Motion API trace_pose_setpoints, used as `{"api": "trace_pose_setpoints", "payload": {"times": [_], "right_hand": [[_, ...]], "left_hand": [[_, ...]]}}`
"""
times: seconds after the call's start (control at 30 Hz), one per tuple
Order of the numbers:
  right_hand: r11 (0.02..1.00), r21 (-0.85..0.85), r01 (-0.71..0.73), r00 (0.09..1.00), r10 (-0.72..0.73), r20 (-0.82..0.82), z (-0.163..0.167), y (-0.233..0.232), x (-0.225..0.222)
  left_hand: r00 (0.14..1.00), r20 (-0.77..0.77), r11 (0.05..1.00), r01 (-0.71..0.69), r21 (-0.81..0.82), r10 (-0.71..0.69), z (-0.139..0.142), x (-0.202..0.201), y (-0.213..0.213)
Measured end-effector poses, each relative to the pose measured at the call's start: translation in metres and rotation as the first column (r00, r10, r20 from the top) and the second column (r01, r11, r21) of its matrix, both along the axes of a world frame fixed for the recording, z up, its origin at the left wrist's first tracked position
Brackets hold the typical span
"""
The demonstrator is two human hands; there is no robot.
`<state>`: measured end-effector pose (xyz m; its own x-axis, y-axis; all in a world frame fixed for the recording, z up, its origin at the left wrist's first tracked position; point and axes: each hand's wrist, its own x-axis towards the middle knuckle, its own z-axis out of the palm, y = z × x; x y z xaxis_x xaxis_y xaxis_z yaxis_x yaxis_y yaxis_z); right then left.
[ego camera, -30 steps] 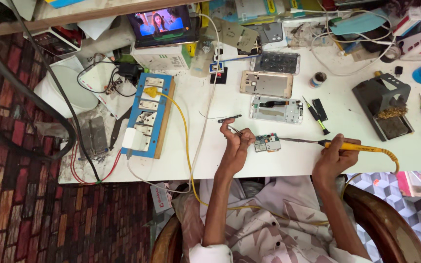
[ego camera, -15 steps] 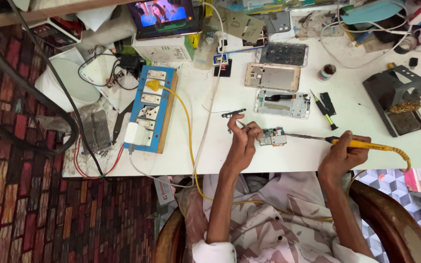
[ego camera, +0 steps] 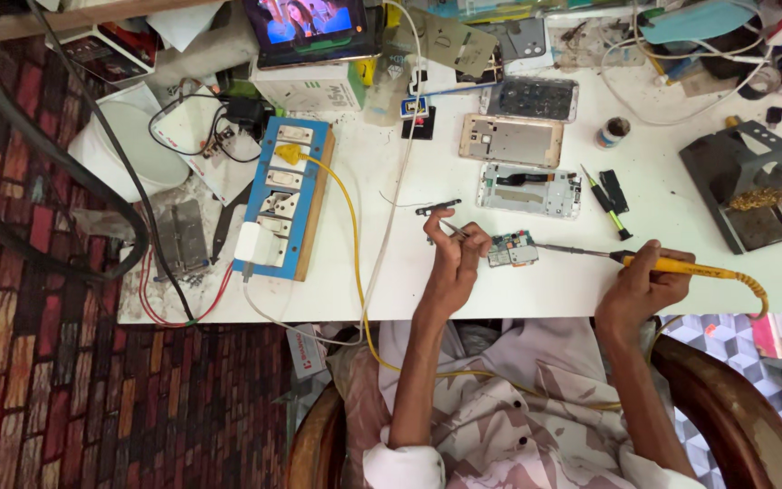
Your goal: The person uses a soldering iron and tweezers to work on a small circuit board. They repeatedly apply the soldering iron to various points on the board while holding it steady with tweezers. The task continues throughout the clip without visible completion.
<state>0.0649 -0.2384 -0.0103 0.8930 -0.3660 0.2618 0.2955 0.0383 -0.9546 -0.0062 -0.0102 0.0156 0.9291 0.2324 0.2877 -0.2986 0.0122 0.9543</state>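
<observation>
My left hand (ego camera: 452, 263) rests on the white table (ego camera: 518, 294), just beside the small circuit board (ego camera: 512, 248). The fingers are curled around thin tweezers (ego camera: 452, 229); their tip goes toward the board, but I cannot tell if it touches, it is too small to see. My right hand (ego camera: 642, 283) is closed around the yellow handle of the soldering iron (ego camera: 681, 265). The metal shaft of the iron reaches left to the right edge of the board. The exact point of contact is hard to make out. The yellow cable of the iron bends down over the table edge and is cut off from view behind my arm.

Just above my left hand lies a small dark strip (ego camera: 438, 207); what it is I cannot say. Further up I see 2 opened phone frames (ego camera: 529, 189), one above the other, and a small green screwdriver (ego camera: 606, 214) to the right of them. The black iron stand (ego camera: 742, 186) with brass wool is well apart on the right. On the left is the blue power strip (ego camera: 283, 199) with a yellow plug. At the top a screen (ego camera: 311, 25) is partly cut by the picture edge.
</observation>
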Motion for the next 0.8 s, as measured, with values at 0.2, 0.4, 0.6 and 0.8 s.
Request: {"api": "trace_pose_setpoints", "payload": {"times": [0.2, 0.4, 0.6, 0.8], "right_hand": [[0.999, -0.033, 0.026, 0.998, -0.028, -0.064, 0.0034, 0.001, -0.0004], [0.999, -0.046, 0.022, 0.998, -0.025, -0.056, 0.0074, 0.0023, -0.0035], [1.0, -0.013, 0.028, 0.998, -0.029, -0.054, 0.0053, 0.0021, -0.0001], [0.999, -0.002, 0.038, 0.998, -0.038, -0.05, 0.004, 0.0013, -0.0009]], "left_hand": [[0.998, -0.026, 0.994, 0.056, -0.089, -0.058, 0.001, 0.0014, 0.0054], [0.997, -0.056, 0.991, 0.05, -0.124, -0.057, 0.0019, -0.0049, 0.0014], [0.999, -0.04, 0.996, 0.021, -0.092, -0.024, -0.0004, -0.0043, -0.0026], [0.999, -0.036, 0.999, -0.008, -0.045, 0.006, 0.0018, 0.0012, -0.0044]]}}
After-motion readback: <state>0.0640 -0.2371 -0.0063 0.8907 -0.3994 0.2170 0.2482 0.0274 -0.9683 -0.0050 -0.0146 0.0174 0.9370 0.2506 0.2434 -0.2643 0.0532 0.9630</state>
